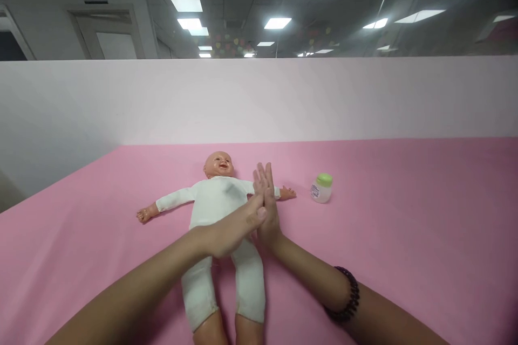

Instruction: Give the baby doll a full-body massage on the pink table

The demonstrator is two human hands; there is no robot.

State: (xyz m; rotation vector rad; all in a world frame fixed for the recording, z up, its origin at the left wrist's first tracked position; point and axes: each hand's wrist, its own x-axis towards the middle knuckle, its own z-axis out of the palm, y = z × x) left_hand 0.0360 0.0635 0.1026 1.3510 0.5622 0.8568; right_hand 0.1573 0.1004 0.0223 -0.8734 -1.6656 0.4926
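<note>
A baby doll (216, 199) in a white cloth suit lies face up on the pink surface (388, 237), its arms spread out. Above its torso and left of its outstretched right-side arm, my left hand (238, 226) presses palm to palm against my right hand (269, 210). The fingers of both hands are stretched out, pointing away from me, and no object shows between the palms. A dark beaded bracelet (353, 295) circles my right forearm. To the right of the doll stands a small clear jar with a green lid (321, 188), touched by neither hand.
A low white wall (283, 97) runs along the far edge of the pink surface. Behind it are a door (115, 43) at the left, a glass pane and lit ceiling panels. The doll's legs extend toward me beneath my forearms.
</note>
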